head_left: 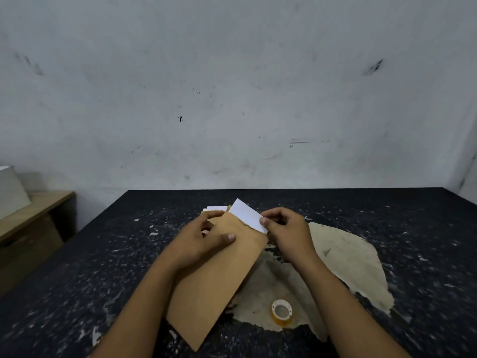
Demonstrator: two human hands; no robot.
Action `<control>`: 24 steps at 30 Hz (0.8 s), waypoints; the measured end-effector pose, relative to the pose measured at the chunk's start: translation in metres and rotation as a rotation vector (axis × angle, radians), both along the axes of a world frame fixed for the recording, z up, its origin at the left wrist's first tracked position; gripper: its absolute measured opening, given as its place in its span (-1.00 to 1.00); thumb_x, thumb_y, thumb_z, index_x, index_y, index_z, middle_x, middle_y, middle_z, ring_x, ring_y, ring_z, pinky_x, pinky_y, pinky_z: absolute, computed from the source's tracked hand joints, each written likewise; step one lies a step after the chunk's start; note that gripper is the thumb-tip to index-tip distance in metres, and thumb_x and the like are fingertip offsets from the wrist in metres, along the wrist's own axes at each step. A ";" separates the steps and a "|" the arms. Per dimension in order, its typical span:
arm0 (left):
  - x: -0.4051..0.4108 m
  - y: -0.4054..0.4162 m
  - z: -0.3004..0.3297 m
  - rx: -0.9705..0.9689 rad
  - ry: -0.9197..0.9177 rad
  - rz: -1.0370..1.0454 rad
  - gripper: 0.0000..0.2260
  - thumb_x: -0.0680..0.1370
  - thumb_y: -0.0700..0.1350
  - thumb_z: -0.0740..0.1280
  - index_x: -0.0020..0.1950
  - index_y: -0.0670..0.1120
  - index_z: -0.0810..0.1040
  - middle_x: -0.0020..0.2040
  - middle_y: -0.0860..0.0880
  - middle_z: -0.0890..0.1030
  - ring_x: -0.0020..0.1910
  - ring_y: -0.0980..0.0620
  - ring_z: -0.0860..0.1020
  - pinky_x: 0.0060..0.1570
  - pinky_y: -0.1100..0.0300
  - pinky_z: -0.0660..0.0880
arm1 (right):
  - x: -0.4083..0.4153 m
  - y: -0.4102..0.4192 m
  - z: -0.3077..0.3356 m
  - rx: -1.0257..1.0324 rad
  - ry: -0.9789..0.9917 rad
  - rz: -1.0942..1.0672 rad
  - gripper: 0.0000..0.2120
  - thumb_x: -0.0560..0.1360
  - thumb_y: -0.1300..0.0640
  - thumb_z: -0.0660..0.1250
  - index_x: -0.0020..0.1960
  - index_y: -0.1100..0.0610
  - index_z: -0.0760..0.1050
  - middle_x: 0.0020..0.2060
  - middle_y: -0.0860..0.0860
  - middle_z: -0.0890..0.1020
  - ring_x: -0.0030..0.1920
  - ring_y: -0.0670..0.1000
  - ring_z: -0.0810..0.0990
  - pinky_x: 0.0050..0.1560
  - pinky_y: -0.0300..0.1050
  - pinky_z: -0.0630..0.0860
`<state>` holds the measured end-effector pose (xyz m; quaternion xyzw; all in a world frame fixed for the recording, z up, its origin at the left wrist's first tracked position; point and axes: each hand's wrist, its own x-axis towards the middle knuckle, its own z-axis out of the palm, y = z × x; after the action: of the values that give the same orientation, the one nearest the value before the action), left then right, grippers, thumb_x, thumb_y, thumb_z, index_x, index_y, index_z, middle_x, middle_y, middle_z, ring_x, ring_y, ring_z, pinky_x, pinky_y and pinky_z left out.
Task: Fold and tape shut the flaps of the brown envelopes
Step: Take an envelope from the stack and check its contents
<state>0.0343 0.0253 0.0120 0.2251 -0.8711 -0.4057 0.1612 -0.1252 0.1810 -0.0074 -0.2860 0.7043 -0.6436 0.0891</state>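
A long brown envelope (216,280) slants above the dark table, its open end pointing away from me. My left hand (206,241) grips its upper part, thumb on the front face and fingers curled behind. A folded white paper (246,214) sticks out of the envelope's open end. My right hand (286,228) pinches the paper's right edge between thumb and fingers. A roll of clear tape (281,312) lies flat on the table, near me and right of the envelope. More white paper (215,208) and a bit of brown peek out behind my left hand.
The black, scuffed table (103,254) has a large worn pale patch (348,259) under and right of my hands. A grey wall stands right behind the table. A wooden desk (33,223) with a white object (10,189) on it sits at the left.
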 end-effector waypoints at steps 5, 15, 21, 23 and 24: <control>-0.012 0.018 -0.004 -0.452 -0.129 0.010 0.11 0.18 0.52 0.42 0.56 0.31 -0.12 0.56 0.16 0.16 0.50 0.01 0.26 0.43 -0.12 0.28 | -0.007 0.004 0.002 -0.074 -0.046 -0.153 -0.91 0.53 0.19 0.45 -0.10 0.01 0.66 -0.17 -0.06 0.70 -0.16 -0.10 0.65 -0.21 -0.19 0.57; -0.013 0.013 -0.012 -0.616 -0.028 -0.024 0.06 0.26 0.43 0.40 0.54 0.35 -0.24 0.54 0.10 0.14 0.50 -0.01 0.21 0.41 -0.18 0.17 | -0.006 0.005 0.007 -0.021 -0.054 -0.009 -0.90 0.55 0.18 0.41 -0.13 0.07 0.65 -0.15 -0.05 0.68 -0.09 -0.06 0.62 -0.11 -0.17 0.54; -0.013 0.011 -0.013 -0.616 0.003 -0.036 0.05 0.27 0.41 0.41 0.54 0.36 -0.23 0.55 0.11 0.13 0.50 0.00 0.20 0.42 -0.17 0.15 | -0.002 0.004 0.003 0.081 0.254 -0.081 -0.92 0.52 0.00 0.45 -0.10 -0.02 0.59 -0.06 -0.12 0.56 -0.08 -0.18 0.54 -0.15 -0.29 0.45; -0.013 0.011 -0.013 -0.643 0.014 -0.014 0.06 0.29 0.35 0.45 0.55 0.35 -0.21 0.55 0.12 0.14 0.50 0.01 0.19 0.40 -0.15 0.17 | 0.000 0.002 0.001 0.137 0.452 -0.129 -0.87 0.48 -0.04 0.47 -0.06 -0.04 0.57 -0.06 -0.16 0.53 -0.05 -0.15 0.53 -0.07 -0.17 0.53; -0.013 0.011 -0.013 -0.653 0.018 -0.005 0.06 0.29 0.33 0.46 0.55 0.35 -0.21 0.56 0.12 0.14 0.51 0.02 0.19 0.39 -0.15 0.18 | 0.001 0.001 -0.001 0.167 0.535 -0.140 -0.84 0.47 -0.07 0.47 -0.03 -0.05 0.56 -0.05 -0.17 0.52 -0.03 -0.13 0.52 -0.02 -0.09 0.55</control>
<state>0.0209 0.0365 -0.0007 0.1558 -0.9543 -0.1070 0.2317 -0.1240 0.1817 -0.0079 -0.3878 0.7715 -0.4895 -0.1213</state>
